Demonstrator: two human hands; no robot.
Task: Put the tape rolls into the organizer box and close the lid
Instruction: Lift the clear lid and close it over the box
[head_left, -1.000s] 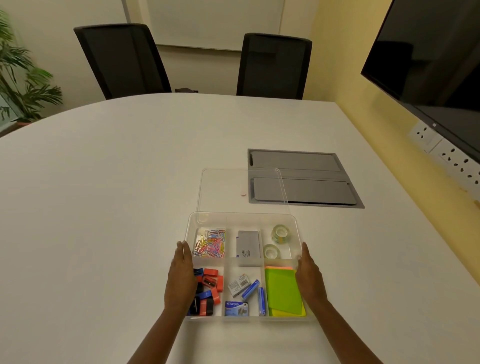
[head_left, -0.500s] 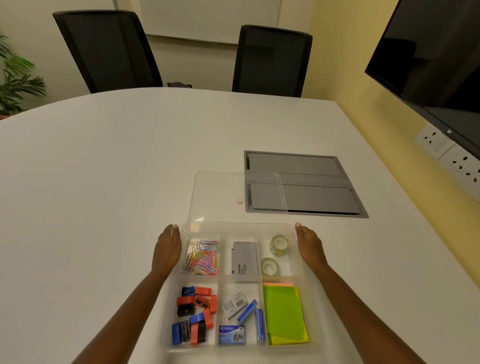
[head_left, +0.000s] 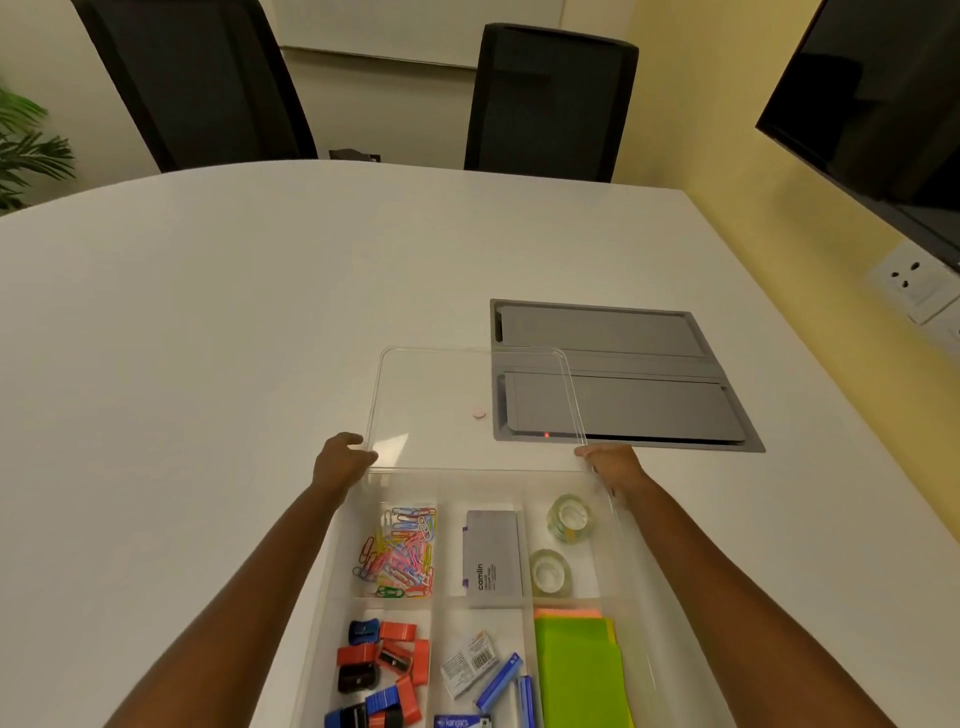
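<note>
In the head view, two tape rolls (head_left: 558, 543) are seen lying already in the far right compartment of the organizer box (head_left: 621, 551), which stands at the near edge of the white worktop (head_left: 208, 338). The first part of the task is therefore judged as done. The clear lid (head_left: 441, 395) lies flat just behind the box, partly over a grey panel (head_left: 649, 374) set in the worktop. The left hand (head_left: 340, 462) is placed at the lid's near left corner, its fingers (head_left: 363, 457) curled onto the rim. The right hand (head_left: 610, 462) is at the near right corner; whether its fingers are clamped cannot be told. Lifting the lid and closing the box is what is left.
</note>
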